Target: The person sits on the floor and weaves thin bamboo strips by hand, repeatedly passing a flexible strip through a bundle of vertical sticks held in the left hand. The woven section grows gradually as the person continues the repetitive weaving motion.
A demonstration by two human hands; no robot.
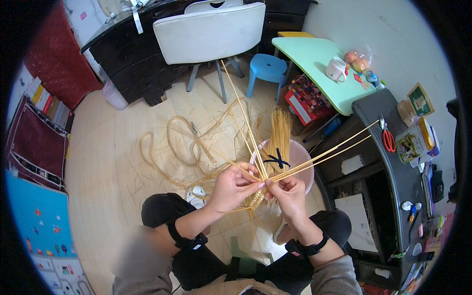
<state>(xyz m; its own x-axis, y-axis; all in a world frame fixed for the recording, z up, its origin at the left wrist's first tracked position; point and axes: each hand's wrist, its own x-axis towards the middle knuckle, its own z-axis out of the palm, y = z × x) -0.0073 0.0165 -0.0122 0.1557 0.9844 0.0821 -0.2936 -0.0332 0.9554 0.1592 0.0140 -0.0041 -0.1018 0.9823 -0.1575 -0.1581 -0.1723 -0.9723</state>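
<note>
My left hand (234,186) and my right hand (287,193) meet over my lap, thumbs close together. Between them they pinch the working end of a woven straw braid (257,199). Long loose straws (247,127) fan away from the pinch up and to the left. More straws (324,155) stretch out to the right past my right hand. Finished braid (177,180) trails from below my left hand in loops across the floor. Beyond my hands a bundle of straw (281,132), tied with a dark cord (277,159), stands in a pink basin (300,158).
Straw scraps litter the tiled floor (107,147). A white chair (210,33) and a blue stool (267,68) stand ahead. At right are a green table (313,55) with a mug (335,69), and a dark cabinet (387,177) with red-handled scissors (388,138) on top.
</note>
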